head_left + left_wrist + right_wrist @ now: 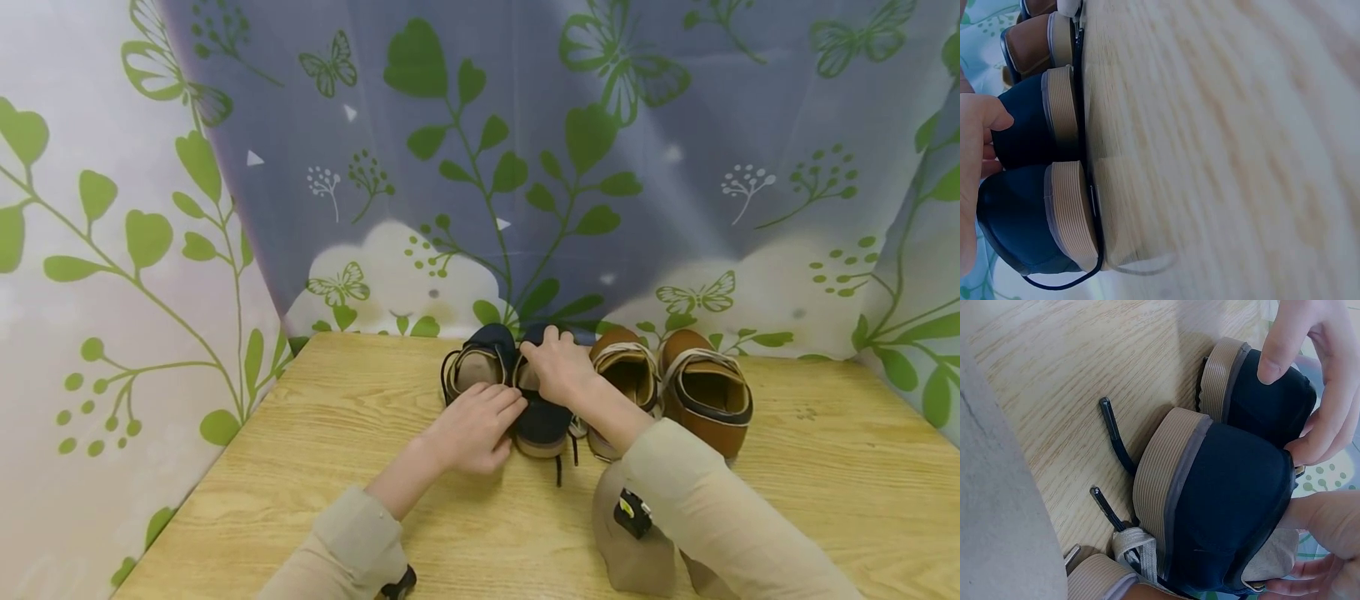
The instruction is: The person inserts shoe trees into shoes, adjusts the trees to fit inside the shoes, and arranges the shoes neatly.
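Observation:
Two dark navy shoes with ribbed tan soles stand side by side, heels toward me. My left hand [476, 425] is over the heel of the left navy shoe [491, 337], its fingers extended toward the right navy shoe [542, 423]. In the right wrist view, the left thumb overlaps that left shoe's heel [1260, 394]. My right hand [561, 365] grips the front of the right navy shoe, fingers bent over its upper and thumb at the collar. Black laces [1110, 425] trail from beside the shoes onto the wood.
Two brown shoes [701, 375] with pale laces stand just right of the navy pair. Partly under my right sleeve is a taupe boot-like item [637, 558]. A patterned cloth [525, 167] hangs behind the wooden table [300, 467].

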A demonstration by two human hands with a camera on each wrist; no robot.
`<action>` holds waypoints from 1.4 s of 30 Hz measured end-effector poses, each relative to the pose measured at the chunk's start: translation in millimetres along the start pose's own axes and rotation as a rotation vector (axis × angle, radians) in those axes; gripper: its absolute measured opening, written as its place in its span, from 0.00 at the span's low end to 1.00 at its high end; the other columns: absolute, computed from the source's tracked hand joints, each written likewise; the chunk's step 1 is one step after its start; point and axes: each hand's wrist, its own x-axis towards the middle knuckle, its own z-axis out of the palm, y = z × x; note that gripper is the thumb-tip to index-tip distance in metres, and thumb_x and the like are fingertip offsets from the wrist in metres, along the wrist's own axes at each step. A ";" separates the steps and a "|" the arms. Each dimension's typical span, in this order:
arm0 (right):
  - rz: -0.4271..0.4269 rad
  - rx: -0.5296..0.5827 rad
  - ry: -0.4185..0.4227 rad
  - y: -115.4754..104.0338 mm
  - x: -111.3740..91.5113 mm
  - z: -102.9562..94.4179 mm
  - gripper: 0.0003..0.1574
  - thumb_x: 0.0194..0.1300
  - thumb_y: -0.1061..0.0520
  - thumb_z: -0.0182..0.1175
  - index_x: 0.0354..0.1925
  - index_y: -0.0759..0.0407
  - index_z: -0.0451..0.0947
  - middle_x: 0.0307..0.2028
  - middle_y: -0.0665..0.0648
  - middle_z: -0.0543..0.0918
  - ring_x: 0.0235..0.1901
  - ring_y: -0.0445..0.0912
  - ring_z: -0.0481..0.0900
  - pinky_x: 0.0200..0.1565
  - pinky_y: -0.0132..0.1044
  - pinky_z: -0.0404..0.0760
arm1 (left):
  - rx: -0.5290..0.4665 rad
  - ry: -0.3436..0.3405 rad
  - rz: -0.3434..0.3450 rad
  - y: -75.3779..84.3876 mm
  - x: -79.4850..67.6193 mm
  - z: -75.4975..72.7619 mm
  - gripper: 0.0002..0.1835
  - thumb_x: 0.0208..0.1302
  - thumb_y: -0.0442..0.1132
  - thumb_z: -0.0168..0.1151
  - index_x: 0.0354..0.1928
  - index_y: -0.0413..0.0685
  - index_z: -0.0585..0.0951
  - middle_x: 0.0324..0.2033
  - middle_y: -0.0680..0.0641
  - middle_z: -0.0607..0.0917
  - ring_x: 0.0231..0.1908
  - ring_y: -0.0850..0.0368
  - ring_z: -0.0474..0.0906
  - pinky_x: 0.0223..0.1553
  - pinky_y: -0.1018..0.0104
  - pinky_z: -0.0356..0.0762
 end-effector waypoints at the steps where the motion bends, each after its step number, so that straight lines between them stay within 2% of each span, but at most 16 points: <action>1: 0.000 0.003 0.003 0.2 0.4 0.2 0.28 0.57 0.61 0.63 0.57 0.58 0.70 0.46 0.71 0.69 0.43 0.63 0.72 0.31 0.44 0.77 | -0.001 0.002 0.000 -0.3 0.1 -0.1 0.26 0.55 0.47 0.59 0.55 0.42 0.76 0.50 0.46 0.77 0.51 0.51 0.72 0.52 0.59 0.68; 12: -0.004 0.039 0.005 0.8 1.9 2.2 0.28 0.58 0.63 0.62 0.57 0.58 0.69 0.50 0.70 0.67 0.44 0.63 0.71 0.29 0.43 0.76 | -0.006 -0.026 -0.008 0.0 1.1 -2.4 0.26 0.56 0.48 0.58 0.55 0.43 0.76 0.51 0.46 0.77 0.52 0.51 0.72 0.53 0.59 0.67; 22: 0.012 0.049 0.009 0.7 0.9 1.3 0.22 0.56 0.64 0.63 0.50 0.62 0.69 0.48 0.70 0.67 0.41 0.62 0.71 0.28 0.42 0.75 | 0.010 -0.025 -0.006 0.4 1.3 -1.6 0.26 0.56 0.48 0.58 0.55 0.43 0.76 0.51 0.46 0.77 0.52 0.52 0.72 0.52 0.59 0.67; 29: 0.005 0.076 -0.017 5.0 1.1 5.2 0.29 0.55 0.63 0.65 0.54 0.62 0.67 0.49 0.71 0.66 0.38 0.61 0.73 0.29 0.42 0.76 | 0.004 -0.026 -0.008 0.5 0.8 -1.9 0.26 0.55 0.48 0.59 0.55 0.43 0.76 0.51 0.46 0.77 0.52 0.51 0.72 0.52 0.59 0.67; 33: -0.025 0.102 -0.031 7.6 1.9 4.1 0.28 0.56 0.64 0.64 0.55 0.62 0.68 0.50 0.71 0.66 0.35 0.60 0.74 0.28 0.41 0.76 | 0.004 -0.020 -0.008 0.4 0.1 -1.2 0.26 0.55 0.48 0.59 0.55 0.43 0.76 0.50 0.46 0.77 0.52 0.51 0.72 0.52 0.59 0.68; 36: -0.050 0.102 -0.008 11.1 2.7 4.0 0.24 0.56 0.64 0.63 0.52 0.63 0.70 0.46 0.70 0.68 0.28 0.55 0.74 0.24 0.38 0.74 | 0.003 -0.006 -0.006 0.0 -0.1 -0.9 0.26 0.55 0.48 0.59 0.55 0.43 0.76 0.50 0.46 0.77 0.51 0.51 0.72 0.52 0.59 0.68; 39: -0.054 0.118 0.003 13.6 1.3 2.2 0.23 0.56 0.65 0.63 0.51 0.65 0.71 0.44 0.70 0.68 0.23 0.52 0.72 0.22 0.36 0.73 | 0.004 0.001 -0.003 -0.3 0.2 -0.4 0.26 0.55 0.48 0.59 0.54 0.43 0.77 0.50 0.46 0.77 0.51 0.51 0.73 0.52 0.59 0.68; 42: -0.044 0.143 -0.001 14.0 -1.9 0.0 0.22 0.57 0.66 0.61 0.50 0.68 0.70 0.44 0.69 0.69 0.23 0.51 0.71 0.22 0.36 0.73 | 0.002 0.001 0.000 -0.1 0.7 -0.1 0.26 0.55 0.47 0.59 0.55 0.43 0.77 0.50 0.46 0.77 0.51 0.51 0.73 0.51 0.59 0.68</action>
